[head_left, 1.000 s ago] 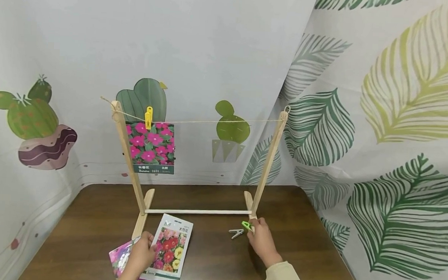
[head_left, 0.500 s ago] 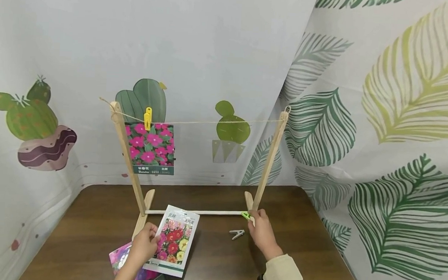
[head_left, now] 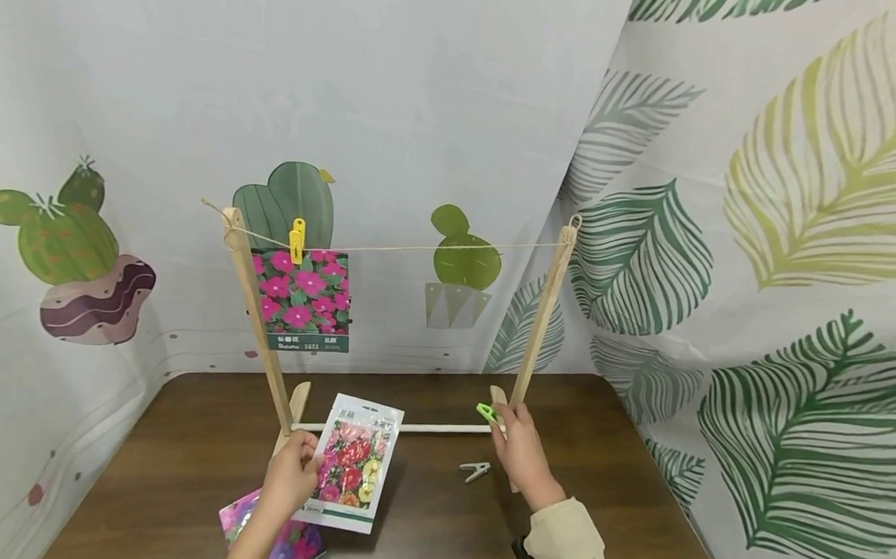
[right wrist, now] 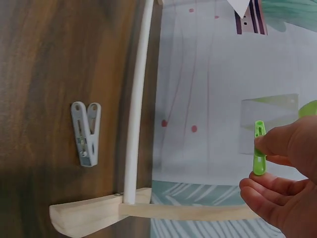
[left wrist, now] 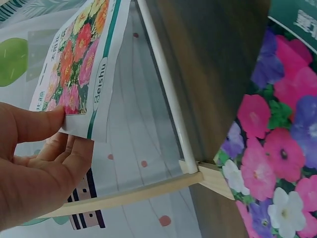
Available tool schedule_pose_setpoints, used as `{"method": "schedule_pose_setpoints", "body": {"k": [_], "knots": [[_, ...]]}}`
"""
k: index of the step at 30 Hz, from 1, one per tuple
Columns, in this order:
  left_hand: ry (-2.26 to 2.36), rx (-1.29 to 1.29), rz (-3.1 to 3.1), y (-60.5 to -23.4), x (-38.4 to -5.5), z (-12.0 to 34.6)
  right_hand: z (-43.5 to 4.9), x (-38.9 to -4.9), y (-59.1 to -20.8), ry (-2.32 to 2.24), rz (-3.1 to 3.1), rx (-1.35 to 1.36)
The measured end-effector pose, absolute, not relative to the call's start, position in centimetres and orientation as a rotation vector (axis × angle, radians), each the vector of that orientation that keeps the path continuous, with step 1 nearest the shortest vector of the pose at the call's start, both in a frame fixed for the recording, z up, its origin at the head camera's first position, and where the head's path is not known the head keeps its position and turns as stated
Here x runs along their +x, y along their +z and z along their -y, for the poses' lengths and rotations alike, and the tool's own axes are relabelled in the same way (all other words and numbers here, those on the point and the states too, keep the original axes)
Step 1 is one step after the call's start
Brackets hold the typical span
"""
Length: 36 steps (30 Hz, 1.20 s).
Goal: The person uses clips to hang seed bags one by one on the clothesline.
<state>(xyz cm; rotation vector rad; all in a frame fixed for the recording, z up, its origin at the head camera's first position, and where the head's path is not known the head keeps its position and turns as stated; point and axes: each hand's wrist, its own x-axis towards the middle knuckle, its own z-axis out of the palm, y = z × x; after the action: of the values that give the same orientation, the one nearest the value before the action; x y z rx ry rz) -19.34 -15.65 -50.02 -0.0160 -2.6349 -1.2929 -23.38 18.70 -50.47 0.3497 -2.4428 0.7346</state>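
Observation:
My left hand (head_left: 290, 478) pinches a white-edged seed packet (head_left: 353, 467) by its left side, thumb on the front, raised above the table. Red, pink and yellow flowers are printed on it. Below that hand lies another flower packet (head_left: 297, 546), pink and purple, partly hidden by the forearm. Near the foot of the right post, my right hand (head_left: 521, 451) holds a green clothespin (right wrist: 259, 148) between thumb and fingers. A grey-white clothespin (right wrist: 86, 134) lies on the table close by.
A wooden frame with a left post (head_left: 257, 321), a right post (head_left: 544, 317) and a white bottom rod (head_left: 441, 429) stands on the brown table (head_left: 422, 528). From its string (head_left: 419, 248) hangs a pink-flower packet (head_left: 305, 294), held by a yellow clothespin (head_left: 297, 241).
My left hand has lifted the seed packet up and slightly right, off the packet beneath. My right hand has raised the green clothespin a little from near the grey-white one.

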Motion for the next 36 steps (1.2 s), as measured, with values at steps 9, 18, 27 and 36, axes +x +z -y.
{"method": "schedule_pose_setpoints", "body": {"k": [9, 18, 27, 36], "knots": [[-1.295, -0.018, 2.572, -48.2, -20.2, 15.0, -18.1, -23.9, -48.7, 0.731, 2.391, 0.399], [-1.286, -0.006, 2.505, -46.6, -21.1, 14.9, -17.3, -24.1, -46.7, 0.729, 2.339, 0.435], [-1.290, 0.002, 2.407, -45.0, -21.8, 14.5, -17.1, -24.1, -45.4, 0.710, 2.337, 0.462], [-1.274, -0.037, 2.332, -43.3, -22.7, 14.1, -16.7, -24.0, -43.7, 0.714, 2.286, 0.502]]}}
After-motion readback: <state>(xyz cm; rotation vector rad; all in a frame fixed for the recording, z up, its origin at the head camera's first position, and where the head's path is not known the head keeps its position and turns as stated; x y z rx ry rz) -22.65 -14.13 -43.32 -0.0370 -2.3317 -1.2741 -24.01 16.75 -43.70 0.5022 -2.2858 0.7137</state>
